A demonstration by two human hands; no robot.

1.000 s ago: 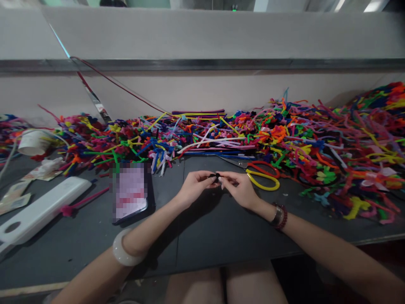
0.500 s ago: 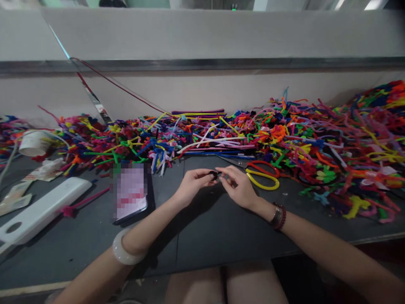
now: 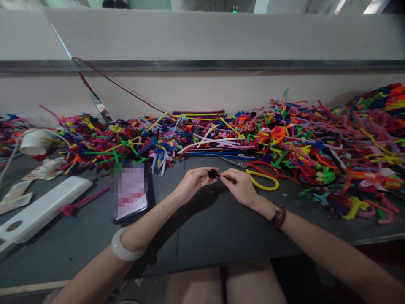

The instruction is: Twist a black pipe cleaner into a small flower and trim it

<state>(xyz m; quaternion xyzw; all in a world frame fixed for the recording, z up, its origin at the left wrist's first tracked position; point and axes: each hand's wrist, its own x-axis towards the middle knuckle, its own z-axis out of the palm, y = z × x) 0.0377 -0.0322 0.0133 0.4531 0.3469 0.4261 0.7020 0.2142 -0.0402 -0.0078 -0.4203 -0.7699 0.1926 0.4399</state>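
A small black fuzzy piece (image 3: 213, 173), which looks like bent pipe cleaner, is between my two hands above the dark table. My left hand (image 3: 193, 184) holds it at the fingertips, with the fingers curved behind it. With thumb and forefinger, my right hand (image 3: 241, 185) pinches a thin dark end that sticks out on its right side. The fingers cover part of the piece. Close beyond my right hand lies a pair of scissors (image 3: 264, 182) with one red and one yellow handle loop.
A long heap of colourful pipe cleaners (image 3: 196, 135) lines the back of the table (image 3: 221, 236). On the left are a phone (image 3: 133, 190), a white power strip (image 3: 47, 209), a magenta pipe cleaner (image 3: 91, 199) and a white paper cup (image 3: 33, 142). A red cord (image 3: 123, 88) slants across the wall.
My right fingers have moved slightly back from the black piece and now pinch its thin end. More of its rounded fuzzy part shows at my left fingertips.
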